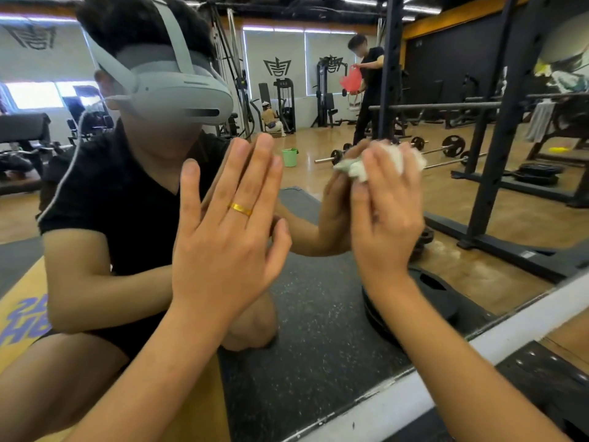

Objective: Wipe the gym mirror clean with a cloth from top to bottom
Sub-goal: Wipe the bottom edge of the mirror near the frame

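Left hand point(223, 231) is raised with the palm flat on the large wall-mounted gym mirror point(318, 330). Its fingers are straight and slightly spread, holding nothing, with a thin gold ring point(241, 209) on the ring finger. Right hand point(385, 218) is raised at about the same height just to the right, fingers curled over a crumpled white cloth point(416, 161) and pressing it to the glass. The cloth bunches out above and beside the fingertips, on the lower part of the mirror near its white bottom frame point(414, 387). Both forearms reach up from the bottom edge.

Reflected in the glass:
- the person crouching, black shirt
- a small green plastic bucket point(290, 157) on the wood floor
- a loaded steel barbell point(446, 146)
- a black steel squat rack point(497, 122)
- a flat black weight plate point(430, 298) by the frame
- a second person point(369, 81) far back holding a red bag
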`<control>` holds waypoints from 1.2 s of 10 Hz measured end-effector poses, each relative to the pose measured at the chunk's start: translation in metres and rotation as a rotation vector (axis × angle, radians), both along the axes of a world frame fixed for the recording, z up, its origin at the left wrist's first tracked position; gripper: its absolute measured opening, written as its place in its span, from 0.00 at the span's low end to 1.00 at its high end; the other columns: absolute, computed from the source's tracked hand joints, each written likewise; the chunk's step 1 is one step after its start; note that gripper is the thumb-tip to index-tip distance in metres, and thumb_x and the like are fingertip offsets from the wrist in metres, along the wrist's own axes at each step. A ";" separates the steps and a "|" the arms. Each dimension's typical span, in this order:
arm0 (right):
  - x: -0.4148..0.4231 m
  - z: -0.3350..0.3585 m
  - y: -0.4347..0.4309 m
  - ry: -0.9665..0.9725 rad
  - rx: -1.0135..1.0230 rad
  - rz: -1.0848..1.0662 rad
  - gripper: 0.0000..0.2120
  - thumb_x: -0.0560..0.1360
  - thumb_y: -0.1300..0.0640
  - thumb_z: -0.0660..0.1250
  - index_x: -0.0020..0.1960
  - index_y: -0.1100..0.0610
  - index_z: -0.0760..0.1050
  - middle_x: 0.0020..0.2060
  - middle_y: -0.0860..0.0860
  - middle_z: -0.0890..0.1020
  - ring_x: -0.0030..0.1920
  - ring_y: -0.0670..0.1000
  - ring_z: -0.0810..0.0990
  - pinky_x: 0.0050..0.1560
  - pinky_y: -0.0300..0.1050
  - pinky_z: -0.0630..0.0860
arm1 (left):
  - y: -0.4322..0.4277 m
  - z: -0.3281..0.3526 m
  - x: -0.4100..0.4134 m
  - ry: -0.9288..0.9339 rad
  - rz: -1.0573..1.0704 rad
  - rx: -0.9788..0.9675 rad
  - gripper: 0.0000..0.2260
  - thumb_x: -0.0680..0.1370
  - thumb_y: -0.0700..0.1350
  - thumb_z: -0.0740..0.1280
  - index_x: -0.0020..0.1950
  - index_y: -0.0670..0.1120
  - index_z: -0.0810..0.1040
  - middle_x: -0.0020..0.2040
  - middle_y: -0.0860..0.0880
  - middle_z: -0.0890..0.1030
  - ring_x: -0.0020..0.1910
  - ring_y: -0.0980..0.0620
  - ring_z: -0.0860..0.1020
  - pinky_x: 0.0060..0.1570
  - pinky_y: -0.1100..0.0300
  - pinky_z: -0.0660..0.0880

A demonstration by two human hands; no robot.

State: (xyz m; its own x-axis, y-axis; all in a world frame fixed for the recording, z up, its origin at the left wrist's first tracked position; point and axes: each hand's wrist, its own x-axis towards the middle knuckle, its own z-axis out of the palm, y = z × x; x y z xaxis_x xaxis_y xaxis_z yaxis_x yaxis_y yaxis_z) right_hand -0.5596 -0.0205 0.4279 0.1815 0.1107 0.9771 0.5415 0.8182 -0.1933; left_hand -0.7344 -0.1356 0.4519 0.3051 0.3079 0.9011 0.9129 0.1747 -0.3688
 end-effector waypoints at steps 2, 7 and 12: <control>0.019 -0.005 0.006 -0.235 0.100 0.006 0.16 0.84 0.61 0.65 0.71 0.60 0.75 0.70 0.56 0.77 0.74 0.64 0.70 0.69 0.72 0.69 | 0.000 0.000 0.001 0.006 0.004 0.012 0.28 0.84 0.51 0.58 0.82 0.41 0.62 0.82 0.43 0.59 0.82 0.43 0.58 0.78 0.36 0.51; 0.007 -0.007 0.012 -0.189 0.098 0.065 0.17 0.85 0.58 0.62 0.73 0.61 0.72 0.74 0.58 0.68 0.77 0.68 0.63 0.72 0.77 0.61 | 0.001 0.000 0.000 0.002 0.001 0.016 0.28 0.84 0.51 0.58 0.82 0.41 0.61 0.82 0.43 0.59 0.82 0.43 0.58 0.77 0.35 0.52; 0.027 0.012 0.031 0.215 -0.108 0.046 0.19 0.86 0.57 0.62 0.75 0.60 0.70 0.76 0.56 0.70 0.79 0.64 0.62 0.81 0.54 0.59 | 0.002 0.000 0.002 0.006 -0.005 0.031 0.28 0.83 0.50 0.59 0.81 0.41 0.62 0.82 0.43 0.61 0.81 0.43 0.60 0.77 0.35 0.54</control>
State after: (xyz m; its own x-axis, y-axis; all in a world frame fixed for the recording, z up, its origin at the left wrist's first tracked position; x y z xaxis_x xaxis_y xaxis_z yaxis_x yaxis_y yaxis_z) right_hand -0.5329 0.0110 0.4401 0.3769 0.2252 0.8985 0.4409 0.8094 -0.3878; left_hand -0.7320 -0.1334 0.4520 0.3119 0.2783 0.9085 0.9117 0.1815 -0.3686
